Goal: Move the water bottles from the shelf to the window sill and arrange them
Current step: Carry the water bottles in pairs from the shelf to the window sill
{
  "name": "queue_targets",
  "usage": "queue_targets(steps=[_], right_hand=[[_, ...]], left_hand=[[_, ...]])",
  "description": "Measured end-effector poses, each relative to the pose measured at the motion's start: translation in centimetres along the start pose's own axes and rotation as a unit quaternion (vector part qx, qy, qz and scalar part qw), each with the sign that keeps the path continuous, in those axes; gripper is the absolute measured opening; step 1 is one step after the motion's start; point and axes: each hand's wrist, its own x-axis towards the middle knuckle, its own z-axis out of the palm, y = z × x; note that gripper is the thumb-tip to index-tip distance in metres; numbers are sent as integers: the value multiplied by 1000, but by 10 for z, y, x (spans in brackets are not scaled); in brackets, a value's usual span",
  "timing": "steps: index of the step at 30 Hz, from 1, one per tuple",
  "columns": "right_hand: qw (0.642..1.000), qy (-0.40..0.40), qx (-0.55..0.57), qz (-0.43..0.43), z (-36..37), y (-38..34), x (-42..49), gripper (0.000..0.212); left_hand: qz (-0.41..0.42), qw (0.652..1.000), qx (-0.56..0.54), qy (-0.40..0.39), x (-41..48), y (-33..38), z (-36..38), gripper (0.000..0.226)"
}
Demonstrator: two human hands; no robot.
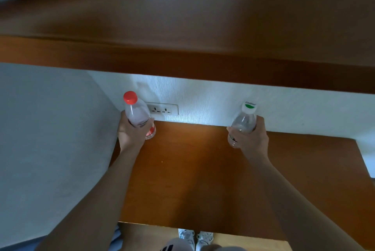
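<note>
My left hand grips a clear water bottle with a red cap around its lower body, at the back left of the wooden shelf. My right hand grips a second clear water bottle with a white and green cap at the shelf's back right. Both bottles are upright, tilted slightly, close to the white back wall. I cannot tell whether their bases touch the shelf. No window sill is in view.
A wall socket sits on the white wall just right of the red-capped bottle. A wooden upper shelf overhangs above. A grey side wall bounds the left. My shoes show below the shelf's front edge.
</note>
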Motion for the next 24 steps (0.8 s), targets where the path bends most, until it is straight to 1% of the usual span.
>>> queue_targets(steps=[3,7,10,14,17,20,24], right_hand=[[1000,-1,-2,-27,-2,-10,-7,74],[997,-6,-3,-73,-10,-27,-21,82],[995,-16,10,-95,-17,-42,-35,84],[993,-19,29,-115,-27,-61,-58,80],[992,-30,50,-114,-30,-71,-76,73],[991,-42,67,-108,-25,-74,-93,67],[989,-70,59,-116,-13,-79,-102,74]], left_hand=[[10,999,-12,-37,-13,11,-1,73],[-1,994,-35,-102,-33,34,0,75],[15,990,-52,-129,-50,56,-1,73],[47,988,-53,-138,-71,79,-5,68],[29,986,-89,-135,-85,89,-9,65],[26,985,-106,-133,-95,94,-13,66],[22,986,-113,-119,-97,96,-26,65]])
